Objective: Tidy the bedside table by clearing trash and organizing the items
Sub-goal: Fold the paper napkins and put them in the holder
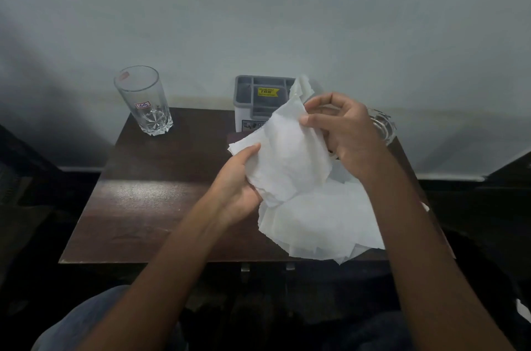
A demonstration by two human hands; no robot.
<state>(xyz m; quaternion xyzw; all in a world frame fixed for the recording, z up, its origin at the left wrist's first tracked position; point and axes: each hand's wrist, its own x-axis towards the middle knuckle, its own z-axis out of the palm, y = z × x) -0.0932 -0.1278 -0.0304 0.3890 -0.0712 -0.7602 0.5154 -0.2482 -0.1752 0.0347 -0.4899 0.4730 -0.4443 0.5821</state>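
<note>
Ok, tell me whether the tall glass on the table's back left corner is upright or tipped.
Upright. The tall glass stands on its base on the table, rim facing up.

Likely a home, small dark table [149, 198], plain wall [258, 5]

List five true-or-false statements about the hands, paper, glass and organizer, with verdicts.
1. The left hand and right hand both hold a white sheet. True.
2. The glass stands upright at the left rear of the table. True.
3. The glass is full of water. False: it looks empty.
4. The organizer bears a blue sticker. False: the sticker is yellow.
5. No paper lies on the table. False: a pile lies at its right front.
</note>
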